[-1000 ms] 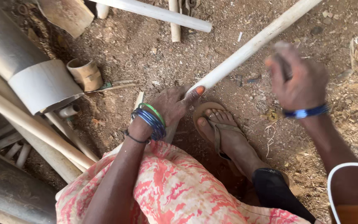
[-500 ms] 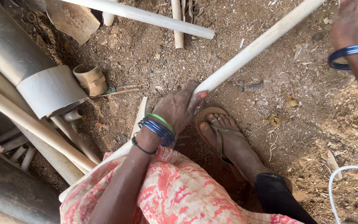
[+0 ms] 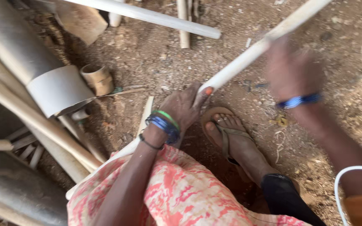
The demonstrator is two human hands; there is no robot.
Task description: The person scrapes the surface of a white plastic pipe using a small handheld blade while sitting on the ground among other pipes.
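A long pale pole [image 3: 248, 58] lies slanted across the dirt, from the upper right down under my left arm. My left hand [image 3: 183, 106], with blue and green bangles on the wrist, is closed around the pole and pins it to the ground. The thumb, its nail painted orange, lies along the pole. My right hand [image 3: 292, 69], with a blue bangle, is a motion blur just over the pole's upper stretch; whether it holds anything is unclear. My foot in a brown sandal [image 3: 231, 134] rests right beside the left hand.
Large grey pipes [image 3: 26, 62] and thinner pale poles [image 3: 42, 125] are stacked at the left. A short tan pipe offcut [image 3: 97, 77] stands on the dirt. A white pipe [image 3: 147, 16] lies along the top. A white cable [image 3: 348, 173] loops at the lower right.
My right hand went up toward the upper right edge, then came back down over the pole, now blurred. The left hand has kept its grip in the same place.
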